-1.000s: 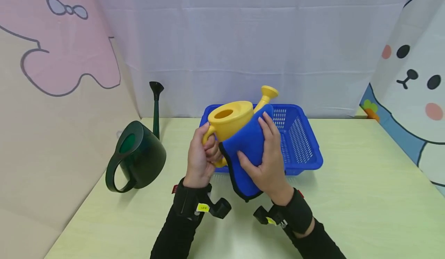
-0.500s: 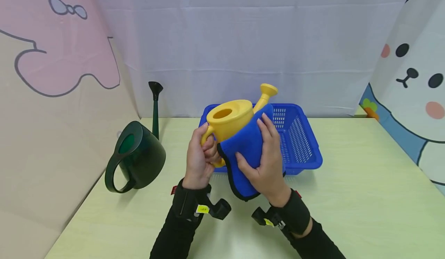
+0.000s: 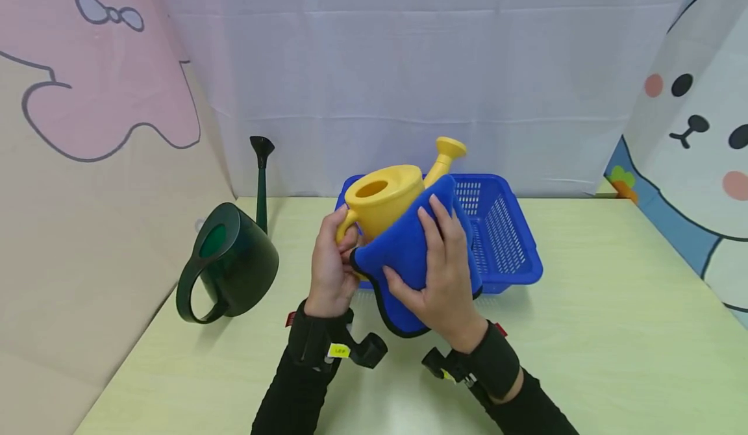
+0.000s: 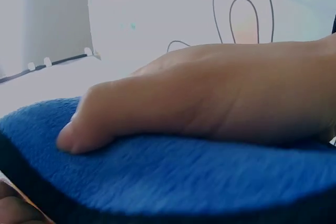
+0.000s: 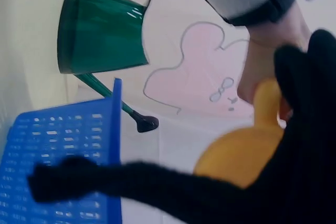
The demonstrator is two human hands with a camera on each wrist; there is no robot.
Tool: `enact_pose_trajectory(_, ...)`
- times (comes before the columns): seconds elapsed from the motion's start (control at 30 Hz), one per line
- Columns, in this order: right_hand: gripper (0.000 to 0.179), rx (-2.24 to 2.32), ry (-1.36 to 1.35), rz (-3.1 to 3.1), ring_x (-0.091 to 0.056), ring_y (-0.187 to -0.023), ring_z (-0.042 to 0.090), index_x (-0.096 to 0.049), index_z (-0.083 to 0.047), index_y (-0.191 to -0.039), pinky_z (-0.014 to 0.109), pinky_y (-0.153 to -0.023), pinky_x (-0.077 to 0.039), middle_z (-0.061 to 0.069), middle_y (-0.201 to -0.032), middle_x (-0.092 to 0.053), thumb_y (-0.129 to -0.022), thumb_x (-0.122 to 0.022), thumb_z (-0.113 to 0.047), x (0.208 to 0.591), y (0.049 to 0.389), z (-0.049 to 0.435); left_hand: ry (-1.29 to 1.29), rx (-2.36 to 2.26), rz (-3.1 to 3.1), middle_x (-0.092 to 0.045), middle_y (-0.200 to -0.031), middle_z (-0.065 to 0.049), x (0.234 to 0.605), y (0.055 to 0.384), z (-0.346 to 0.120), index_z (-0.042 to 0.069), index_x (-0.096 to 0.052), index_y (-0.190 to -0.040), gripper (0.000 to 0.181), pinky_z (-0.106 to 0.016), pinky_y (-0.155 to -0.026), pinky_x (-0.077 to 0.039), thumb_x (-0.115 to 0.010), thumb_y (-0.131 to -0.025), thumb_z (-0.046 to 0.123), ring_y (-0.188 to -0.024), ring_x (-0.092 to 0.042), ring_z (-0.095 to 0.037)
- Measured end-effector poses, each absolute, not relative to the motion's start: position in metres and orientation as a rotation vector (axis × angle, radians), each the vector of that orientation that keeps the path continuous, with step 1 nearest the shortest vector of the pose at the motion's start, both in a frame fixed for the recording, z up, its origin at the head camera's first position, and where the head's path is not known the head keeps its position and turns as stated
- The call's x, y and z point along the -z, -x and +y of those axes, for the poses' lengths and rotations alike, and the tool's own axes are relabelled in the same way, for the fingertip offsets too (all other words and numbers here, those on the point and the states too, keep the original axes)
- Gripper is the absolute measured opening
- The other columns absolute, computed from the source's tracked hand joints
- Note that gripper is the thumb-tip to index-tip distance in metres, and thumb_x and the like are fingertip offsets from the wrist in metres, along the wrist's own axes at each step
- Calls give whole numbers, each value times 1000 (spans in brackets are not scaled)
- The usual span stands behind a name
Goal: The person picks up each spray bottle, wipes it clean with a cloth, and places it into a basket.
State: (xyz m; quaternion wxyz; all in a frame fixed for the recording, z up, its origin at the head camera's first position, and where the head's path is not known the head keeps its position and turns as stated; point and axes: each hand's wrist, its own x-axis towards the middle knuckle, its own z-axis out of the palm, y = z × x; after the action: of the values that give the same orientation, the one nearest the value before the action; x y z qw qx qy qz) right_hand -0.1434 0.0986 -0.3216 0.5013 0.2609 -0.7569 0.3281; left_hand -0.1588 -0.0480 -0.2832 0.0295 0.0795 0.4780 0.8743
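Head view: right hand grips blue cloth, fingers spread, slid left over more yellow can; half-hidden left hand seems curled round handle.

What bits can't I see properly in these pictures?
Head view: the lower side of the yellow watering can, behind the blue cloth and right hand.
Head view: print on the yellow tag at the left wrist, too small to read.
Right wrist view: the handle top of the green watering can, cut off by the upper edge.
Right wrist view: the big dark shape, too blurred to name.
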Motion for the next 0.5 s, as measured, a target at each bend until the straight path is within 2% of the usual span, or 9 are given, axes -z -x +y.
enact_pose_trajectory(0.13,75,-962,-675,-1880,-34,-130,35,-32,3,-135,49,-107,-30,20,-143,-30,-87,-46,-54,319,145,106,-364,-2688,1415,-30,-43,11,282,159,-52,19,-30,-51,48,-17,-36,-16,-32,-97,32,-33,-28,-4)
enact_pose_trajectory(0.3,81,-1169,-671,-1893,-33,-132,32,-28,4,-137,55,-104,-32,20,-145,-27,-87,-44,-57,320,152,116,-527,-2681,1367,-27,-40,9,283,161,-54,18,-27,-48,52,-24,-38,-9,-25,-98,29,-31,-24,-7)
enact_pose_trajectory(0.5,81,-1197,-662,-1886,-32,-133,33,-29,5,-137,57,-104,-30,21,-145,-28,-87,-45,-56,322,156,116,-537,-2692,1361,-26,-39,9,284,162,-54,18,-26,-48,51,-26,-39,-7,-25,-98,28,-31,-23,-7)
